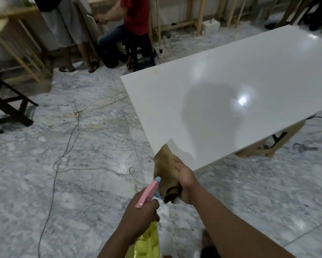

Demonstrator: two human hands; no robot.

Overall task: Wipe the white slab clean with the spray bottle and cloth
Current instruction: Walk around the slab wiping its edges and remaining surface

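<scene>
Gripping the spray bottle [149, 194] at its neck, the left hand [137, 218] aimed it at the soft brown cloth [165, 172] bunched in the right hand [186, 179] | white slab [230, 94] just ahead, glossy, likely slick and rigid | limp cloth best held wadded.

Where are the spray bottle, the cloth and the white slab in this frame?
spray bottle [150, 190]: head view, on its pink trigger head above the left hand.
cloth [166, 168]: head view, on the tan fabric held in the right hand.
white slab [221, 75]: head view, on its bare glossy top.
</scene>
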